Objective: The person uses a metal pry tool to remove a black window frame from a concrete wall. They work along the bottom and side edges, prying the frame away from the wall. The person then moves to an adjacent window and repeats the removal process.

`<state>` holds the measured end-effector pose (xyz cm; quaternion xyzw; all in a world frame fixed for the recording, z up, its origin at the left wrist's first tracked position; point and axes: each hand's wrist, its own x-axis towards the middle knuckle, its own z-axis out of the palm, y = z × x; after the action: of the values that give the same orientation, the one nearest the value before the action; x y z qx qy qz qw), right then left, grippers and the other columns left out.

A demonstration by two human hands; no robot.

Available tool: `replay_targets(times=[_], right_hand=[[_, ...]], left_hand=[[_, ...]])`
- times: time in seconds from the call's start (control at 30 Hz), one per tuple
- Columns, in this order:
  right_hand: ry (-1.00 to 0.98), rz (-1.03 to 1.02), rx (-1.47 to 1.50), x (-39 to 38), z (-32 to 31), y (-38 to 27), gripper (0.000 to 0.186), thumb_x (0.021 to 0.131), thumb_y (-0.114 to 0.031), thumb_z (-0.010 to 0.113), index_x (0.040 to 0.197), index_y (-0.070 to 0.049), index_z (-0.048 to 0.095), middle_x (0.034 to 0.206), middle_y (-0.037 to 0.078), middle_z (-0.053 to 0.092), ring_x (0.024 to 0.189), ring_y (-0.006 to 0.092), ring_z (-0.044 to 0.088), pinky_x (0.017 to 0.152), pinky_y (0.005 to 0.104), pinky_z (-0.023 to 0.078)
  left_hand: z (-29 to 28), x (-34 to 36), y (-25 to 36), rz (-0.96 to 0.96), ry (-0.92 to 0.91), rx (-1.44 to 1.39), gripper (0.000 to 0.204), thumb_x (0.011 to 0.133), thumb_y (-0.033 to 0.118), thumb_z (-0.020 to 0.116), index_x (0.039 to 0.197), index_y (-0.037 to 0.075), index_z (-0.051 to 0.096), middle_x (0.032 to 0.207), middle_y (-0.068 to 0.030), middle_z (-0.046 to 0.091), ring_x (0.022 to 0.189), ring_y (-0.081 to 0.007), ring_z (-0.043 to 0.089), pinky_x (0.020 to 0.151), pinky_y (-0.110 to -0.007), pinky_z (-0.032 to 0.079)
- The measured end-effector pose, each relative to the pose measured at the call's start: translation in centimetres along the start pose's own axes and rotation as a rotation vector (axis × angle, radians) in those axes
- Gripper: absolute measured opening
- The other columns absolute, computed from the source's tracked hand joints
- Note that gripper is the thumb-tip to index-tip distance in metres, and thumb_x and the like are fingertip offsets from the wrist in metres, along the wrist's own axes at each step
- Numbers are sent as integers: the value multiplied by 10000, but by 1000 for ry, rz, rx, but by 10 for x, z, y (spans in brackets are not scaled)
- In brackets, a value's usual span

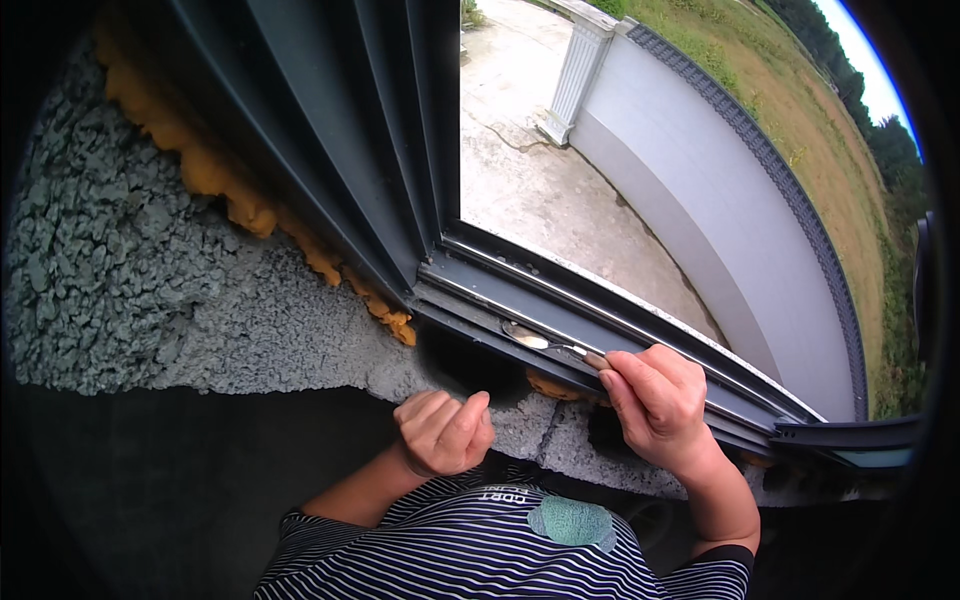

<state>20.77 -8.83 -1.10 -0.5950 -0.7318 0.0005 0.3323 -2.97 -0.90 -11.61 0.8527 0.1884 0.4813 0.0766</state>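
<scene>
our right hand [660, 405] at the window track [590, 325], fingers clamped on a spoon-shaped tool [535, 341], our left hand [445, 432] this side of the track, fingers curled together

The small, spoon-shaped trowel [526, 337] has a rounded, shiny metal blade, a thin neck and a brownish handle held in the right fingers [624, 390]; it slants along the dark window sill track [580, 319], blade leftward.

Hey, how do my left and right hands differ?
Your left hand is curled with no tool showing, while your right hand pinches a spoon-like tool. In view, the left hand is clear of the dark window frame; the right hand overlaps it. Both are bare.
</scene>
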Motion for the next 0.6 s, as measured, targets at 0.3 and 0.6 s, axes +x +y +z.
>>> replay_targets(times=[0.3, 0.6], right_hand=[[20, -25, 49, 0, 5, 6, 167, 785, 13, 770, 937, 14, 700, 684, 91, 615, 551, 245, 565, 500, 350, 440], [35, -33, 95, 9, 12, 9, 147, 793, 6, 766, 925, 7, 703, 663, 97, 586, 552, 261, 560, 500, 356, 438]], left_hand=[[0, 0, 0, -3, -7, -7, 224, 810, 1, 634, 1029, -41, 649, 612, -28, 471, 457, -183, 470, 427, -309, 407], [1, 0, 0, 4, 4, -1, 229, 804, -10, 630, 1031, -42, 648, 610, -29, 468, 455, -186, 474, 427, -310, 405]])
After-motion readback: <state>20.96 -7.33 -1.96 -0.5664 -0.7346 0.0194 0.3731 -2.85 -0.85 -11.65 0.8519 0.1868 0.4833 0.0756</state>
